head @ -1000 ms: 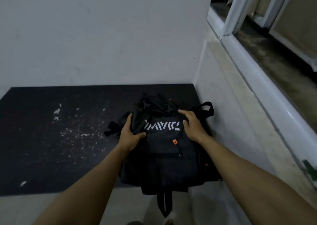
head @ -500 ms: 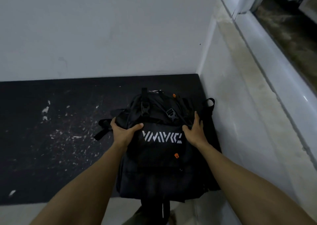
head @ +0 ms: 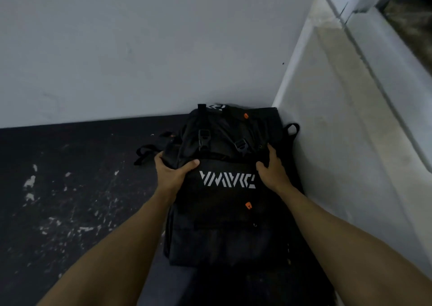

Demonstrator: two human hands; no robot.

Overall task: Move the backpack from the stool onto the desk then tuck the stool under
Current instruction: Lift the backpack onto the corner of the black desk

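While both hands, left hand and right hand, grip it, the backpack shows illegible white lettering

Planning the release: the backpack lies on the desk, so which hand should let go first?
Left, probably: the left hand has open desk beside it; the right hand is between backpack and wall.

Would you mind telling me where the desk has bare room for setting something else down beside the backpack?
The dark desk lies bare to the left of the backpack, from the left hand out to the picture's edge and back to the rear wall. The right is crowded: the backpack sits in the corner against the side wall, with the right hand between.
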